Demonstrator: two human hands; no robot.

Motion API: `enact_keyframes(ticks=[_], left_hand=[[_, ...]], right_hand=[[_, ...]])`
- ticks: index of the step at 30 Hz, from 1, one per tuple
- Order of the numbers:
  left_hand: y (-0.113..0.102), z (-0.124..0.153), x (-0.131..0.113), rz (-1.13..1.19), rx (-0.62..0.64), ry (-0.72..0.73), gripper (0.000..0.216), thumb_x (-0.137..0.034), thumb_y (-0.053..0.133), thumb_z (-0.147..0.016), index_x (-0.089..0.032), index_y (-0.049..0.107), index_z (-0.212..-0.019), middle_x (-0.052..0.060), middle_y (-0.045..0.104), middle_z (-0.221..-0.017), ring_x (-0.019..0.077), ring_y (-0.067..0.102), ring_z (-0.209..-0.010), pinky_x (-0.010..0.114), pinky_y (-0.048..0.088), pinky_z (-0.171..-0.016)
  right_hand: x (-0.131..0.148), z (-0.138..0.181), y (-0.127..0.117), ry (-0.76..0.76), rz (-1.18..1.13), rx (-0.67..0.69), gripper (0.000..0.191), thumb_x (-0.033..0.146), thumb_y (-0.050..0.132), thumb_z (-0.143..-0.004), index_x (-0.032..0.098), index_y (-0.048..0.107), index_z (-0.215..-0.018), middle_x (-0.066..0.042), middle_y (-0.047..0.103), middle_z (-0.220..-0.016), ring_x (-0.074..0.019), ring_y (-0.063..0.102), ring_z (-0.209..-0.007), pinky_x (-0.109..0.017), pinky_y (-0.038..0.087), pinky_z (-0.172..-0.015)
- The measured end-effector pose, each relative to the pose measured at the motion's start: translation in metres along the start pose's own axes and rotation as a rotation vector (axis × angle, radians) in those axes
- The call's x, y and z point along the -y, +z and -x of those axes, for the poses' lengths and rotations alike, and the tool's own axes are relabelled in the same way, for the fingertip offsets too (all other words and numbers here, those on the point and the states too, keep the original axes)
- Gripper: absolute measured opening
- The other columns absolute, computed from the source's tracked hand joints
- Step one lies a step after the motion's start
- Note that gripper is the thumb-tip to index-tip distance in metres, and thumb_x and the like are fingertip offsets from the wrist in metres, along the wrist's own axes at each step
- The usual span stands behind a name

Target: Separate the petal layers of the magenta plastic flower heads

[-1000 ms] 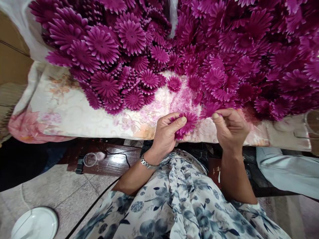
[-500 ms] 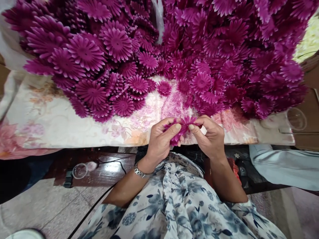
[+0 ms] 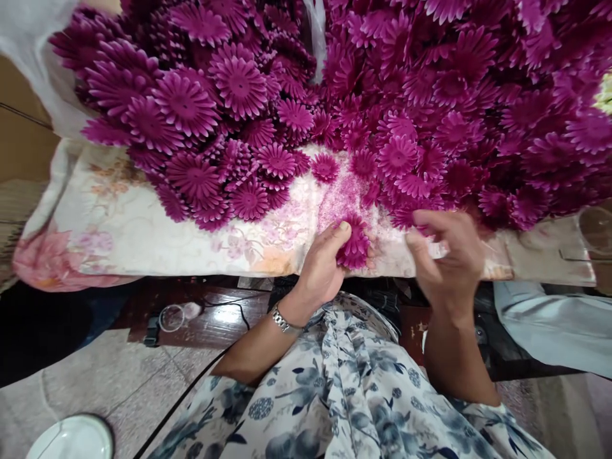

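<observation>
Head view: left hand clamped on flower stack, thumb on top, over floral cloth. Right hand just beside stack, blurred, grip unclear, at flower pile edge.

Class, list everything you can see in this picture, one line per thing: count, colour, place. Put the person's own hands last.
loose flower heads: too many to count, magenta, heaped across the cloth's far side
held flower stack: one, magenta, at the cloth's near edge
floral cloth: one, cream and pink, spread beneath the flowers
fluff: a scatter, pink, on the cloth beyond the left hand
dish: one, white, floor at lower left
wristwatch: one, silver, left wrist
left hand: one, fingers shut on the held flower stack
right hand: one, blurred, at the heap's near edge; grip unclear
</observation>
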State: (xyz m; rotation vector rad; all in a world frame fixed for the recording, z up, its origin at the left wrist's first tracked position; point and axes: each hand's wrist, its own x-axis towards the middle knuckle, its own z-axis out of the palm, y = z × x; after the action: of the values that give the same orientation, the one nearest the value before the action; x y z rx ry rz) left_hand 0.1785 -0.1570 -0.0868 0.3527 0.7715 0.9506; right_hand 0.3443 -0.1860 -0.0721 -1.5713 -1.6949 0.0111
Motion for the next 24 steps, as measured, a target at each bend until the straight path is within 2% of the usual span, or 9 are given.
enact_keyframes(ticks=[2, 4, 8, 10, 12, 15, 19, 22, 24], left_hand=[[0.001, -0.001, 0.005, -0.027, -0.036, 0.079, 0.026, -0.038, 0.073, -0.07, -0.016, 0.059, -0.069, -0.003, 0.057, -0.065, 0.0075, 0.054, -0.059, 0.02, 0.048, -0.059], [-0.002, 0.0, 0.008, -0.094, -0.044, 0.156, 0.028, -0.039, 0.073, -0.071, -0.016, 0.056, -0.068, -0.005, 0.053, -0.064, 0.0057, 0.049, -0.059, 0.018, 0.044, -0.06], [-0.011, 0.003, 0.013, -0.282, 0.003, 0.2, 0.033, -0.046, 0.064, -0.079, -0.017, 0.056, -0.068, -0.004, 0.05, -0.06, 0.0069, 0.045, -0.056, 0.02, 0.039, -0.053], [-0.014, 0.005, 0.013, -0.352, -0.001, 0.215, 0.035, -0.05, 0.059, -0.082, -0.017, 0.06, -0.07, -0.002, 0.056, -0.062, 0.0097, 0.051, -0.06, 0.022, 0.042, -0.055], [-0.014, 0.005, 0.012, -0.399, -0.008, 0.227, 0.04, -0.054, 0.053, -0.083, -0.017, 0.065, -0.076, 0.002, 0.065, -0.072, 0.0141, 0.06, -0.072, 0.024, 0.047, -0.064], [-0.01, 0.005, 0.007, -0.391, 0.005, 0.194, 0.049, -0.06, 0.049, -0.082, -0.016, 0.069, -0.083, 0.005, 0.071, -0.083, 0.0184, 0.065, -0.081, 0.028, 0.051, -0.071], [-0.005, 0.004, -0.004, -0.221, 0.095, 0.027, 0.048, -0.059, 0.05, -0.082, -0.016, 0.064, -0.098, 0.006, 0.071, -0.079, 0.0156, 0.063, -0.057, 0.026, 0.045, -0.048], [-0.005, 0.004, -0.009, -0.113, 0.16, 0.002, 0.032, -0.031, 0.059, -0.076, -0.017, 0.058, -0.105, 0.006, 0.071, -0.088, 0.0157, 0.066, -0.066, 0.026, 0.049, -0.057], [-0.006, 0.004, -0.01, -0.082, 0.149, 0.022, 0.041, -0.012, 0.059, -0.066, -0.017, 0.056, -0.106, 0.005, 0.071, -0.094, 0.0151, 0.067, -0.076, 0.027, 0.05, -0.07]], right_hand=[[0.019, 0.001, 0.014, -0.046, -0.184, 0.162, 0.017, 0.026, 0.065, -0.08, 0.022, 0.064, -0.097, -0.004, 0.064, -0.089, -0.0177, 0.059, -0.086, -0.034, 0.048, -0.077], [0.027, 0.001, 0.023, -0.019, -0.28, 0.238, 0.012, 0.028, 0.065, -0.081, 0.021, 0.063, -0.091, -0.002, 0.062, -0.082, -0.0149, 0.058, -0.08, -0.031, 0.047, -0.074], [0.022, 0.001, 0.028, 0.145, -0.339, 0.228, 0.027, 0.032, 0.069, -0.078, 0.021, 0.059, -0.1, -0.001, 0.061, -0.086, -0.0129, 0.055, -0.077, -0.029, 0.047, -0.071], [0.019, 0.001, 0.029, 0.133, -0.332, 0.257, 0.035, 0.032, 0.069, -0.076, 0.021, 0.058, -0.107, -0.004, 0.061, -0.099, -0.0157, 0.057, -0.089, -0.033, 0.048, -0.08], [0.02, 0.002, 0.03, 0.076, -0.342, 0.255, 0.027, 0.029, 0.068, -0.078, 0.021, 0.062, -0.103, -0.006, 0.061, -0.104, -0.0182, 0.058, -0.097, -0.037, 0.048, -0.087], [0.023, 0.001, 0.031, 0.03, -0.37, 0.102, 0.008, 0.021, 0.065, -0.08, 0.021, 0.066, -0.087, -0.004, 0.064, -0.093, -0.0168, 0.061, -0.09, -0.036, 0.05, -0.082], [0.001, -0.005, 0.016, -0.094, -0.142, -0.215, 0.011, 0.015, 0.066, -0.078, 0.021, 0.066, -0.087, -0.002, 0.066, -0.081, -0.0156, 0.062, -0.079, -0.033, 0.049, -0.073], [-0.034, -0.01, -0.003, -0.212, 0.268, -0.446, 0.017, 0.016, 0.068, -0.076, 0.02, 0.067, -0.093, -0.007, 0.067, -0.085, -0.02, 0.062, -0.084, -0.037, 0.047, -0.077], [-0.054, -0.01, -0.011, -0.212, 0.441, -0.4, 0.016, 0.018, 0.065, -0.079, 0.02, 0.068, -0.095, -0.01, 0.068, -0.089, -0.0227, 0.061, -0.088, -0.04, 0.044, -0.081]])
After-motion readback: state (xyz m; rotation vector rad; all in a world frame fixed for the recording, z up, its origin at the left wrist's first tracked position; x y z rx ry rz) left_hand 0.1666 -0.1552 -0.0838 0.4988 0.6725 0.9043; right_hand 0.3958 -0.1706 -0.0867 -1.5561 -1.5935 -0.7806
